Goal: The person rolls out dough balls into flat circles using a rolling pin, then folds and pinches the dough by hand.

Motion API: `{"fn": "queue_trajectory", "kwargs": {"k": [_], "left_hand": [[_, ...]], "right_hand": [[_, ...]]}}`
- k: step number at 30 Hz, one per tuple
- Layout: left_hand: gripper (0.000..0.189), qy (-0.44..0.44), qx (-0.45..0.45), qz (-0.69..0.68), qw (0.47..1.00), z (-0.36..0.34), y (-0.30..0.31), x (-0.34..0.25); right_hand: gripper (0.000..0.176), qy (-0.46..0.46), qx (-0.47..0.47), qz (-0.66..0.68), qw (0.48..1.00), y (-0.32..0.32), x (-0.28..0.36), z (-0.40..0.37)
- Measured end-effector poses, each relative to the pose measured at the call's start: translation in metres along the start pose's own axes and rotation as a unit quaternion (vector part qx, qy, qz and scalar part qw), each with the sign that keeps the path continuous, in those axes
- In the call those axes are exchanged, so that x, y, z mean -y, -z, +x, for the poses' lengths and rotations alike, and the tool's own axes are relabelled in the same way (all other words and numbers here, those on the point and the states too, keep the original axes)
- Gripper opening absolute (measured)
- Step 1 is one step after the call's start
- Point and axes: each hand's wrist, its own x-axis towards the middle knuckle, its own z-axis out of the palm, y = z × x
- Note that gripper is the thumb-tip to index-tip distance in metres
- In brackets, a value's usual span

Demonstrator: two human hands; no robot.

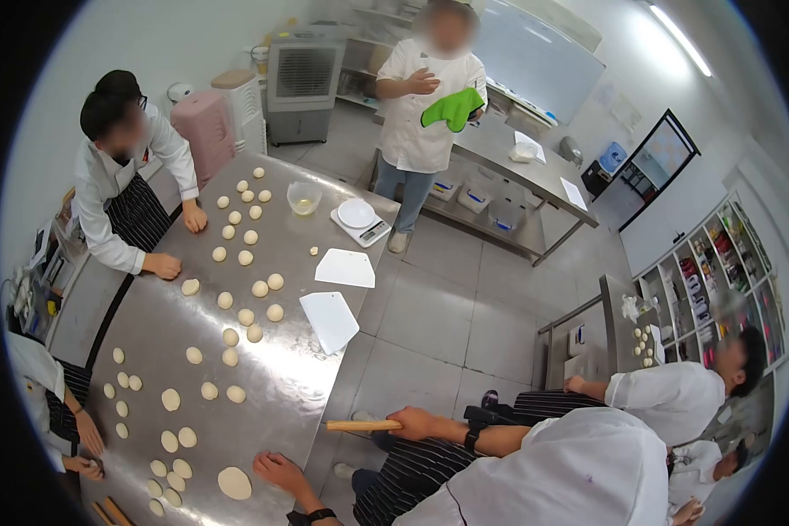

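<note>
the right grip (416, 422) grasps the rolling pin (359, 426) beside the bench (276, 377), where a slack hold could drop it, while the left grip (280, 473) is released near the dough disc (234, 483) lying on that surface, which stray contact could dent.

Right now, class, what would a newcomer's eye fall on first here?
Probably the bright green cloth held by the person standing at top centre. Next, the pale dough pieces scattered across the steel table at left, then the wooden rolling pin in the right hand, lower centre.
</note>
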Motion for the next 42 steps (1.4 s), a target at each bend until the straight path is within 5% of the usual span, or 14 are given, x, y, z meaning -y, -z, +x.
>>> {"fn": "queue_trajectory", "kwargs": {"k": [2,8,11,25,28,30,34,36,39,42], "left_hand": [[0.007,-0.044,0.010,-0.004,0.999,0.008,-0.001,0.002],[0.008,0.042,0.014,-0.010,0.999,0.012,0.005,0.016],[0.012,-0.058,0.050,-0.014,0.997,-0.006,-0.016,-0.009],[0.023,0.034,0.091,-0.100,0.990,0.024,-0.010,-0.008],[0.030,0.067,0.059,-0.145,0.985,0.029,0.015,-0.017],[0.026,0.082,-0.069,-0.123,0.987,0.030,0.040,-0.019],[0.028,0.160,-0.155,-0.146,0.964,0.003,0.102,-0.010],[0.033,0.228,-0.078,-0.091,0.966,-0.022,0.139,-0.004],[0.037,0.137,-0.007,-0.034,0.990,-0.040,0.156,0.007],[0.039,0.181,-0.015,0.017,0.983,-0.029,0.157,0.016]], "right_hand": [[0.025,-0.004,-0.011,0.006,1.000,-0.006,-0.013,0.003],[0.025,-0.019,-0.029,-0.022,0.999,0.015,-0.011,0.006],[0.026,-0.019,-0.042,0.012,0.999,0.000,-0.020,0.007],[0.029,-0.015,0.003,-0.001,1.000,-0.017,-0.010,-0.002],[0.025,0.011,-0.020,0.001,1.000,-0.011,-0.004,0.004],[0.020,0.053,-0.042,0.001,0.998,-0.007,0.005,0.011],[0.021,0.067,-0.034,-0.052,0.996,0.004,0.009,0.016],[0.021,0.079,-0.026,-0.077,0.993,0.004,0.017,0.018],[0.021,0.103,-0.014,-0.099,0.990,0.011,0.035,0.030],[0.020,0.117,-0.017,-0.099,0.988,0.010,0.059,0.038]]}}
